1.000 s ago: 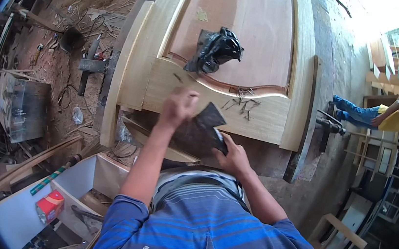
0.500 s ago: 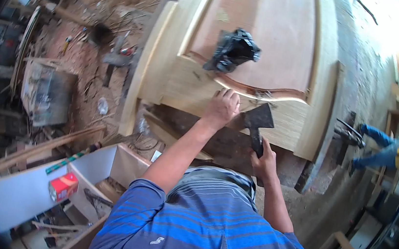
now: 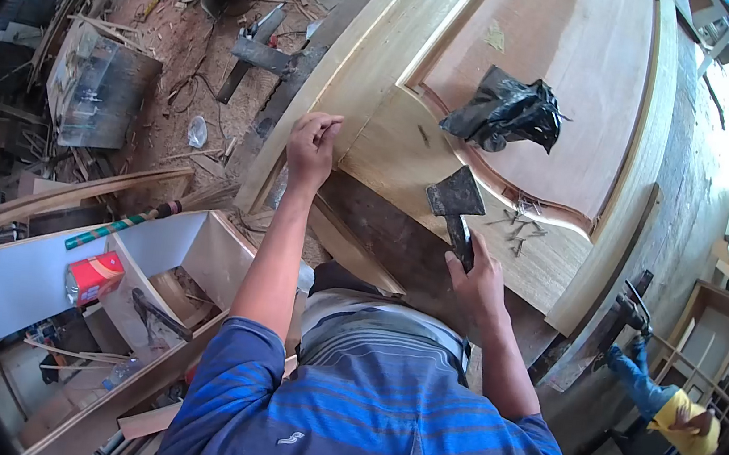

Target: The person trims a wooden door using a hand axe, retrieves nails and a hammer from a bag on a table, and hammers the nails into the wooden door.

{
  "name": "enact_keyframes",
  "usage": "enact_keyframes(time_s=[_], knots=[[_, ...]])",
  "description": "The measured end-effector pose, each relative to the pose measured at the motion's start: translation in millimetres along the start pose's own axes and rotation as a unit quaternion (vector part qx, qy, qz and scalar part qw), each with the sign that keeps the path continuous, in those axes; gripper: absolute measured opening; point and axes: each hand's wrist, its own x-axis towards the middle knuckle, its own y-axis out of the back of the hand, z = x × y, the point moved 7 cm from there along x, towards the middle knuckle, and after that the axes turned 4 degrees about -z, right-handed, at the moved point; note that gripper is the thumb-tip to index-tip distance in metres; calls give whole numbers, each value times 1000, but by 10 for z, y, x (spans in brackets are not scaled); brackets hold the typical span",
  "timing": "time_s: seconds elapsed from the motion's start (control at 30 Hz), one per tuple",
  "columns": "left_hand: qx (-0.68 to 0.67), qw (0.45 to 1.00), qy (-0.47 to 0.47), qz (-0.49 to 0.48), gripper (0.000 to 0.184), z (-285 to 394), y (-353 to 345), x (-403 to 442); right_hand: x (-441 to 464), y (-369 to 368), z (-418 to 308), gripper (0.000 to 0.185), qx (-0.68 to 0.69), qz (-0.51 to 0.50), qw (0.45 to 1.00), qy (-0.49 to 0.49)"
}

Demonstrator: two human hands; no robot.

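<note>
A hatchet [image 3: 456,197] with a wide dark blade is in my right hand [image 3: 476,287], gripped by its handle in front of the panelled wooden door [image 3: 443,169]. My left hand [image 3: 311,150] is over the door's left edge strip, its fingers bent and pressed together. Whatever is between those fingertips is too small to make out. Several nails [image 3: 520,231] lie loose on the door's lower rail, right of the hatchet blade. A crumpled black plastic bag [image 3: 510,114] sits on the panel above them.
At lower left is an open wooden box [image 3: 17,278] with a red carton [image 3: 93,278] and tools. Wood scraps and a metal tool [image 3: 260,56] are on the littered floor to the left. A person in a yellow top [image 3: 685,424] is at far right.
My left hand has moved left from the middle of the lower rail to the door's left edge. The hatchet stays in my right hand, and the view has shifted.
</note>
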Motion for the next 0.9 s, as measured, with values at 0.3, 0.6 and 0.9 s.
enact_keyframes(time_s=[0.3,0.6,0.9], knots=[[16,999,30,-17,20,-152,-165,-53,87,-23,-103,59,-21,4,1000,6],[30,999,-10,-43,21,-60,-124,-34,107,-59,-89,60,-33,10,999,9],[1,997,50,-55,48,-110,-104,-51,786,-120,-1298,56,-70,16,985,154]])
